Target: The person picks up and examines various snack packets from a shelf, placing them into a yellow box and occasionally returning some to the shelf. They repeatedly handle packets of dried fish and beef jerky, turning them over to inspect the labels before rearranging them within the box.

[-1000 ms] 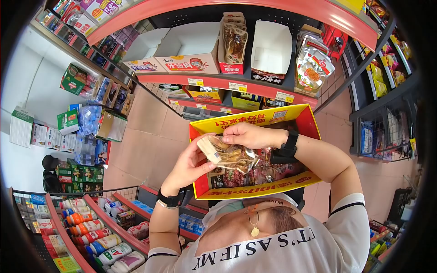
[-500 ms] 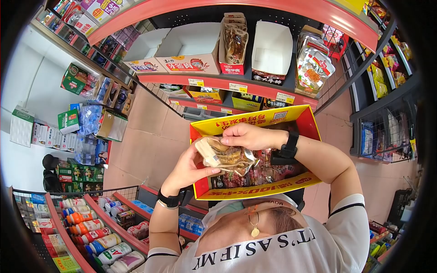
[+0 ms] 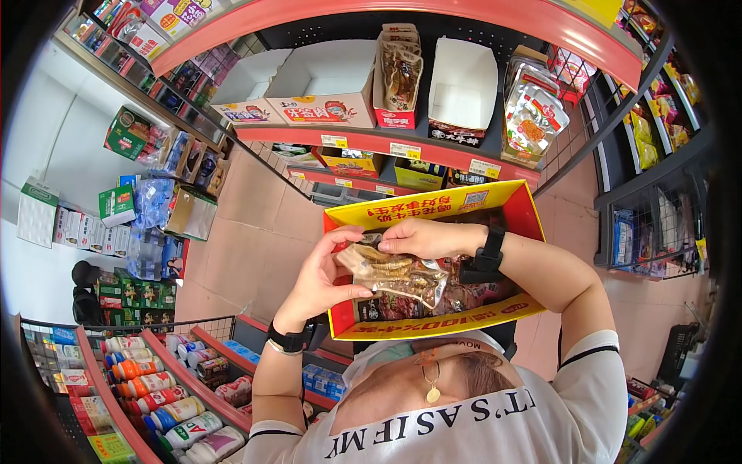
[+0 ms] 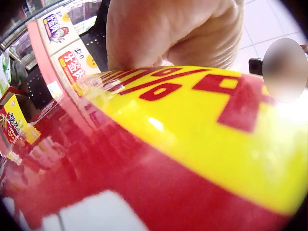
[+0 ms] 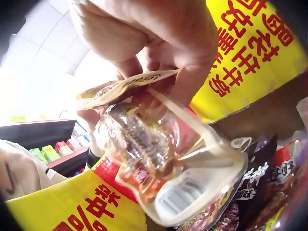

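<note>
Clear-fronted snack packets [image 3: 402,272] are held over the open end of a yellow and red box [image 3: 429,203]. My left hand [image 3: 315,277] grips their left end between thumb and fingers. At their upper edge, my right hand [image 3: 433,237] pinches a packet with thumb and fingertips. In the right wrist view a packet [image 5: 144,139] hangs below the right hand [image 5: 159,33], its barcode side toward the box. The left wrist view has part of the left hand [image 4: 173,29] above the box wall [image 4: 192,110]; its fingertips are hidden there.
More packets [image 3: 464,298] lie inside the box. Ahead, a red-edged shelf [image 3: 309,139] bears white cartons [image 3: 321,108], a box of brown packets [image 3: 398,77], an empty white box [image 3: 462,85] and silver packets [image 3: 533,116]. Bottles [image 3: 154,387] stand on a rack at lower left.
The held packets have turned and shifted slightly right and down, their clear side now showing more. The left fingers have spread upward; the right hand has moved little.
</note>
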The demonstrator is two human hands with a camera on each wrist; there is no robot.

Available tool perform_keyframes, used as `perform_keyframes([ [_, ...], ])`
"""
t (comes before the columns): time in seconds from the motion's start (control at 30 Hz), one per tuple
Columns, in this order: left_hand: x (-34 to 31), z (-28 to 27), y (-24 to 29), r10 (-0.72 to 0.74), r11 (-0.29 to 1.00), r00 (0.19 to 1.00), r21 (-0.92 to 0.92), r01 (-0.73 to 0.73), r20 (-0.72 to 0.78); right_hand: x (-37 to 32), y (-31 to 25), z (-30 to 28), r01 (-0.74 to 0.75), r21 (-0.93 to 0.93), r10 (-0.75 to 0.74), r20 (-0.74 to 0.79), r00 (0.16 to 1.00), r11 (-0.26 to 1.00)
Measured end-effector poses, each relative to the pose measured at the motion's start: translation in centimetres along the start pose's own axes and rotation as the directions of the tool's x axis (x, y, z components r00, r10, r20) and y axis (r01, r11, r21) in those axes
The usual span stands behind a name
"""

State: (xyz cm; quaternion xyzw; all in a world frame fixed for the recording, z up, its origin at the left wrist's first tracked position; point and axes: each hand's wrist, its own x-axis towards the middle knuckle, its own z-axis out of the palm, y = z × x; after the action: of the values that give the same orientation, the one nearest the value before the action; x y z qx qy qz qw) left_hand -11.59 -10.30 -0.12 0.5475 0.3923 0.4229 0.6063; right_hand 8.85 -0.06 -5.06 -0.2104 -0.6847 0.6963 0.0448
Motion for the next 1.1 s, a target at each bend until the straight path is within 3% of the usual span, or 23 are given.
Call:
perform_keyframes([
  [0.07, 0.0, 0.1, 0.4, -0.003, 1.0, 1.0, -0.024, 0.003, 0.019, 0.1, 0.2, 0.2, -0.083, 0.19, 0.089, -0.023, 0.996, 0.978],
  [0.17, 0.2, 0.5, 0.7, 0.022, 0.996, 0.998, 0.082, -0.026, 0.057, -0.3, -0.6, 0.1, -0.153, 0.224, 0.166, -0.04, 0.985, 0.963],
  [0.27, 0.0, 0.7, 0.4, -0.018, 0.984, 1.0, 0.175, 0.02, -0.014, -0.6, -1.0, 0.6, -0.209, 0.259, 0.222, -0.022, 0.975, 0.943],
  [0.33, 0.0, 0.2, -0.1, 0.009, 0.951, 0.999, 0.307, -0.024, 0.05, -0.2, 0.3, 0.9, -0.223, 0.246, 0.227, 0.014, 0.974, 0.943],
  [0.47, -0.1, 0.6, 0.3, -0.001, 0.946, 0.999, 0.323, -0.012, 0.039, -0.8, -1.1, 1.0, -0.342, 0.212, 0.318, 0.142, 0.938, 0.915],
  [0.53, -0.1, 0.9, 0.5, -0.133, 0.976, 0.991, 0.174, 0.129, 0.014, -1.1, -1.7, 1.0, -0.362, 0.199, 0.328, 0.184, 0.927, 0.911],
  [0.63, -0.2, 1.0, 0.6, -0.159, 0.969, 0.987, 0.191, 0.156, 0.0, -1.3, -2.0, 0.9, -0.329, 0.215, 0.291, 0.192, 0.937, 0.919],
  [0.77, -0.2, 1.6, 1.3, -0.202, 0.956, 0.977, 0.203, 0.212, -0.07, -2.0, -3.3, 0.9, -0.174, 0.194, 0.148, 0.138, 0.979, 0.966],
  [0.83, -0.2, 1.5, 1.4, -0.291, 0.92, 0.95, 0.239, 0.309, -0.111, -2.1, -3.4, 0.6, -0.123, 0.181, 0.105, 0.105, 0.989, 0.976],
  [0.9, -0.2, 1.8, 1.6, -0.29, 0.918, 0.95, 0.247, 0.311, -0.116, -1.2, -2.1, 0.2, 0.011, 0.125, -0.038, 0.212, 0.976, 0.992],
  [0.93, -0.2, 1.9, 1.6, -0.29, 0.915, 0.949, 0.256, 0.313, -0.121, -1.4, -2.0, 0.1, 0.011, 0.125, -0.037, 0.213, 0.976, 0.992],
  [1.0, -0.1, 2.0, 1.6, -0.271, 0.913, 0.954, 0.28, 0.296, -0.126, -1.7, -2.3, 0.1, 0.136, -0.156, -0.09, 0.272, 0.958, 0.978],
  [1.1, -0.1, 2.1, 1.4, -0.25, 0.908, 0.96, 0.313, 0.279, -0.129, -1.3, -1.7, 0.8, 0.107, -0.135, -0.063, 0.295, 0.954, 0.985],
])
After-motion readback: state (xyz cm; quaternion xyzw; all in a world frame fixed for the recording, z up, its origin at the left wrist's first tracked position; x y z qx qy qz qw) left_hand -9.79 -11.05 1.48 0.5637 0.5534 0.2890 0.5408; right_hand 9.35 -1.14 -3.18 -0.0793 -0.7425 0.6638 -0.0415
